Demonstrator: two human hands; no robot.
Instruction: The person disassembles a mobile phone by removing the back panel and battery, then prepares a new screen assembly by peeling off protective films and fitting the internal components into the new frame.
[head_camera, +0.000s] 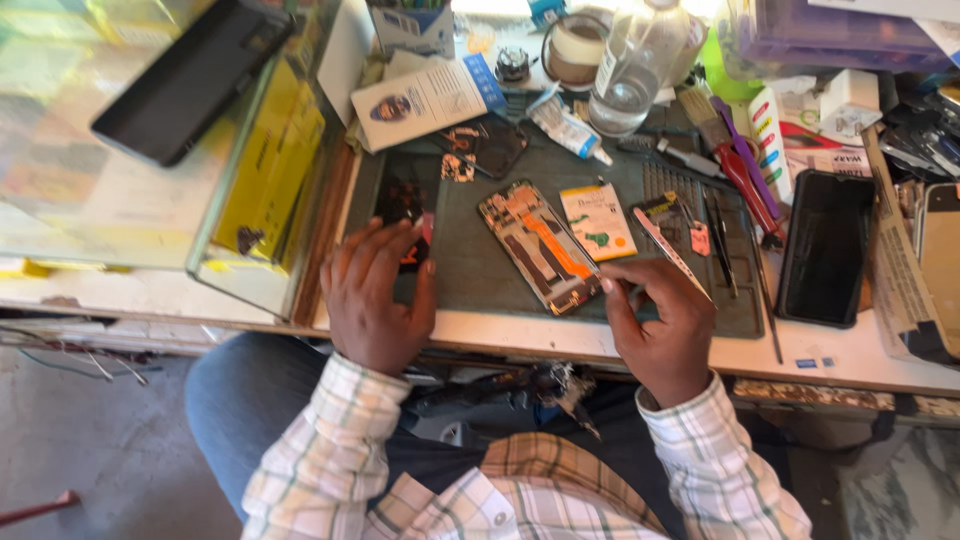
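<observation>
Opened phone (540, 245) lies back-up on grey work mat (480, 270), orange flex strip exposed, centre of mat. Right hand (660, 325) at phone's lower right corner; fingers pinched narrow on thin metal tweezers (668, 250), angled up-left. Left hand (375, 295) flat, fingers spread wide, resting on dark panel (405, 200) at mat's left edge, holding nothing. Small yellow packet (597, 220) just beside phone. 1 black phone (825, 245) right of mat, another (190, 80) on glass counter (100, 180).
</observation>
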